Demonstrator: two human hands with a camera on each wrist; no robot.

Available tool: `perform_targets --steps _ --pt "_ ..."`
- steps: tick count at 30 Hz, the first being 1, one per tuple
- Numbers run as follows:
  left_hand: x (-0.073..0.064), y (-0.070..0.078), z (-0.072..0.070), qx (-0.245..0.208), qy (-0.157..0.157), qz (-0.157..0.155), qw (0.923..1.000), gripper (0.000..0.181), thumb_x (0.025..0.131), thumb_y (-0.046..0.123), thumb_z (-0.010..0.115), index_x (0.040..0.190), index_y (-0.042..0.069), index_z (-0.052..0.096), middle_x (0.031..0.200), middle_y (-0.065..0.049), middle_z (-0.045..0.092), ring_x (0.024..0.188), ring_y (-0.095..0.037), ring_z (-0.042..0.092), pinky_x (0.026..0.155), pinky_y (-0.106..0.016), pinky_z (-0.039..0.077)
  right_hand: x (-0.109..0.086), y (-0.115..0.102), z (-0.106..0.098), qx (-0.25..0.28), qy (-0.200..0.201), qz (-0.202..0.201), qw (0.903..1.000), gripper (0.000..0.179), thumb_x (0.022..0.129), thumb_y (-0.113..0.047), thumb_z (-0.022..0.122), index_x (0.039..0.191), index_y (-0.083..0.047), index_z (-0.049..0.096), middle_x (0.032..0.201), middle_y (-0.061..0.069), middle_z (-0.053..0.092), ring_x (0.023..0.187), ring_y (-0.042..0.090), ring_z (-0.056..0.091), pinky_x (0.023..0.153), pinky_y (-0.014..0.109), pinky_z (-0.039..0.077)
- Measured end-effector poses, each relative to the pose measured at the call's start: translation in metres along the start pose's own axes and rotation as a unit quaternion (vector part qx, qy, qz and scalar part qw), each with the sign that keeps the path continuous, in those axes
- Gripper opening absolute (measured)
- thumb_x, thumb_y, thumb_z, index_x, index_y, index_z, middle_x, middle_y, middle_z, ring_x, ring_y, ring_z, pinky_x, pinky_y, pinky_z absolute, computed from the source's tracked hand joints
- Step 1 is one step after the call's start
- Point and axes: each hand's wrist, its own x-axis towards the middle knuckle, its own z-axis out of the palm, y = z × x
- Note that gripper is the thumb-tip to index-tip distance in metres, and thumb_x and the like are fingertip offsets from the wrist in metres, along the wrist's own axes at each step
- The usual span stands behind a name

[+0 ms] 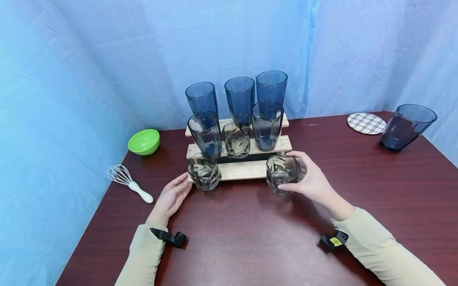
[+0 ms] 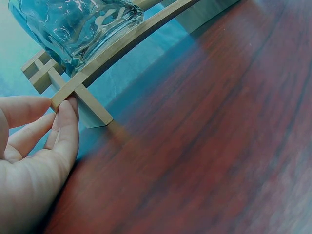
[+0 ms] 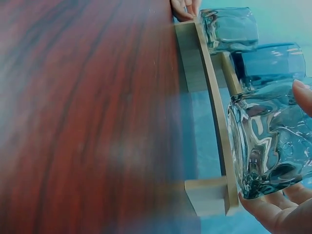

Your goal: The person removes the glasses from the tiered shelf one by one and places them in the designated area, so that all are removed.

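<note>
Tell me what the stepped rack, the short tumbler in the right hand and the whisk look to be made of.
Stepped rack: pale unfinished-looking wood, with visible grain and slat joints. Short tumbler, gripped by the right hand: clear smoky glass, glossy, with wavy facets that throw highlights. Whisk: white, probably plastic handle; loops could be plastic or coated wire.

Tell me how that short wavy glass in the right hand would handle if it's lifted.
The short wavy glass looks thick-walled, so probably heavy for its size. Its smooth surface may be slippery, though the ripples give the right hand some purchase. Being squat, it seems unlikely to tip, but it would likely break if dropped.
</note>
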Motion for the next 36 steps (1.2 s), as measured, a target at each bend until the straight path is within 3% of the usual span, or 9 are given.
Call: perform_targets --steps 7,11,18,23,25,28,31,33,36 --pt "0.001 0.000 -0.001 0.003 -0.006 0.000 1.0000 0.053 0.098 -0.009 0.032 0.147 -0.008 0.014 0.105 0.006 0.061 0.096 -0.003 0.060 0.088 -0.014 0.048 -0.006 0.002 -0.013 -0.009 0.021 -0.006 0.9997 0.083 0.063 0.000 0.086 0.132 -0.005 0.039 0.116 0.015 0.056 0.096 0.004 0.059 0.076 0.014 0.052" --pt "0.000 0.000 0.000 0.005 -0.003 -0.002 1.0000 0.053 0.098 -0.009 0.032 0.148 -0.007 0.013 0.105 0.007 0.060 0.096 -0.003 0.060 0.088 -0.014 0.048 -0.008 0.004 -0.022 -0.023 0.037 -0.014 0.9990 0.084 0.063 0.000 0.086 0.133 -0.004 0.038 0.111 0.008 0.056 0.094 0.000 0.059 0.074 0.012 0.051" --pt "-0.002 0.002 0.003 0.007 0.004 -0.004 1.0000 0.044 0.098 -0.008 0.034 0.141 0.000 0.031 0.106 0.006 0.062 0.098 -0.003 0.060 0.089 -0.014 0.047 -0.010 0.012 -0.038 -0.015 0.079 -0.019 0.9966 0.079 0.065 0.007 0.082 0.130 -0.007 0.039 0.101 -0.010 0.060 0.089 -0.003 0.059 0.067 0.008 0.048" --pt "0.001 -0.006 -0.007 0.035 -0.042 0.042 0.9976 0.060 0.095 0.003 0.051 0.146 -0.009 0.021 0.112 0.006 0.057 0.102 -0.002 0.058 0.093 -0.014 0.045 -0.011 0.018 -0.051 -0.015 0.109 0.009 0.9938 0.074 0.069 0.005 0.080 0.126 -0.021 0.041 0.098 -0.018 0.059 0.085 -0.006 0.058 0.062 0.008 0.045" --pt "0.009 -0.014 -0.019 0.010 -0.080 0.061 0.9949 0.063 0.092 0.008 0.060 0.144 -0.007 0.028 0.117 0.002 0.056 0.105 -0.005 0.058 0.093 -0.015 0.046 -0.010 0.021 -0.055 -0.003 0.126 0.021 0.9919 0.072 0.071 0.004 0.079 0.125 -0.024 0.041 0.097 -0.019 0.060 0.084 -0.006 0.058 0.064 0.007 0.046" --pt "0.012 -0.018 -0.025 0.008 -0.101 0.071 0.9923 0.070 0.087 0.015 0.069 0.143 -0.004 0.033 0.121 0.001 0.053 0.106 -0.005 0.058 0.093 -0.015 0.046 -0.007 0.037 -0.063 0.059 0.153 0.021 0.9862 0.072 0.070 0.005 0.079 0.125 -0.021 0.041 0.097 -0.014 0.062 0.085 -0.004 0.060 0.067 0.008 0.048" --pt "0.011 -0.016 -0.020 0.011 -0.076 0.058 0.9954 0.065 0.091 0.008 0.062 0.145 -0.006 0.029 0.119 0.002 0.054 0.104 -0.005 0.058 0.092 -0.015 0.046 0.000 0.064 -0.073 0.137 0.178 0.014 0.9743 0.077 0.066 0.006 0.082 0.127 -0.019 0.042 0.099 -0.007 0.063 0.085 0.001 0.062 0.066 0.011 0.052" --pt "0.004 -0.008 -0.007 0.034 -0.033 0.038 0.9982 0.062 0.094 0.003 0.053 0.146 -0.008 0.020 0.113 0.005 0.056 0.101 -0.002 0.058 0.092 -0.014 0.046 0.005 0.083 -0.081 0.177 0.191 0.014 0.9655 0.081 0.063 0.006 0.084 0.128 -0.018 0.042 0.100 -0.002 0.063 0.085 0.004 0.063 0.065 0.013 0.054" --pt "0.000 -0.001 0.001 0.020 -0.002 0.005 0.9998 0.055 0.098 -0.006 0.038 0.147 -0.007 0.016 0.107 0.007 0.059 0.098 -0.002 0.059 0.090 -0.013 0.046 0.010 0.100 -0.091 0.186 0.207 0.029 0.9600 0.084 0.062 0.003 0.086 0.130 -0.017 0.041 0.102 0.000 0.062 0.088 0.006 0.063 0.065 0.015 0.055"
